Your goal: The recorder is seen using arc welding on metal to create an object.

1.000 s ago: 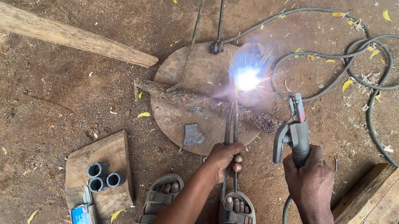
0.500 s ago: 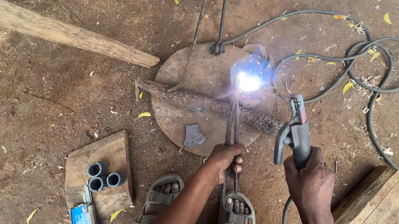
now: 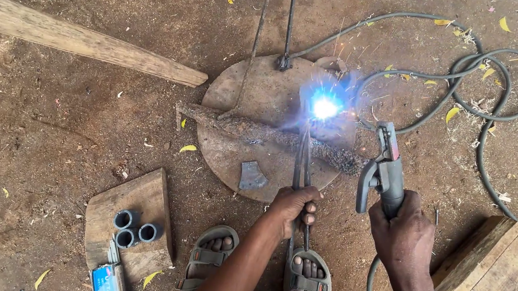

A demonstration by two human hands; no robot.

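My left hand grips long thin metal tongs whose tips reach to a bright blue-white welding arc on a round rusty metal plate. My right hand holds a grey welding electrode holder with a red tip, angled toward the arc. Sparks fly around the arc. A rough rusty bar lies across the plate. A small grey metal piece rests near the plate's front edge.
A black welding cable loops at the right. A long wooden plank lies at the left. A wooden board holds three short grey pipe pieces and a blue box. A wooden block sits at right. My sandalled feet are below.
The arc has stayed lit at about the same spot on the plate. Both hands keep their grips and have barely shifted.
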